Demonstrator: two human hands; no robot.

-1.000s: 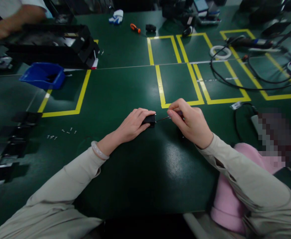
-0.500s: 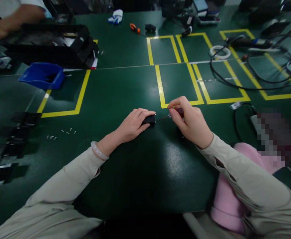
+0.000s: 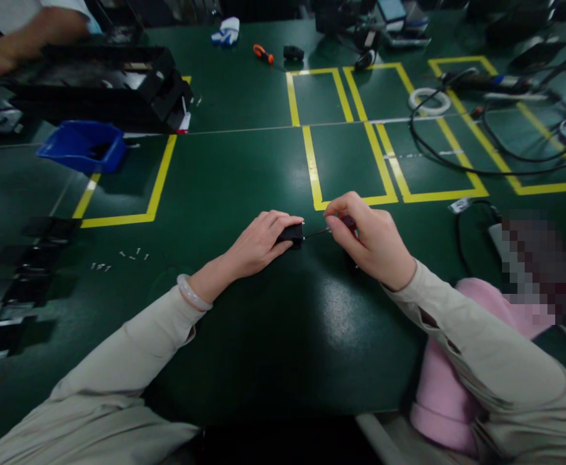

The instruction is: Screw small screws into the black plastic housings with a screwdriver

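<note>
My left hand (image 3: 262,237) is closed around a small black block (image 3: 291,234) and holds it against the green table. From the right, my right hand (image 3: 367,236) grips a screwdriver (image 3: 317,232) by its dark handle, mostly hidden by the fingers. The screwdriver's thin metal shaft lies nearly level, its tip at the right end face of the block. A small dark object, partly covered, sits under my right hand. Several tiny pale screws or pins (image 3: 135,254) are scattered left of my left forearm.
At the left edge lie several black pieces (image 3: 26,284) in a row. A blue bin (image 3: 83,147) stands before a long black housing (image 3: 103,90), near another person's arm (image 3: 35,48). Farther back is an orange screwdriver (image 3: 263,54). Black cables (image 3: 437,152) loop at right, above pink cloth (image 3: 444,394).
The fingers of my right hand have shifted slightly around the screwdriver handle. My left hand and the black block stay where they were.
</note>
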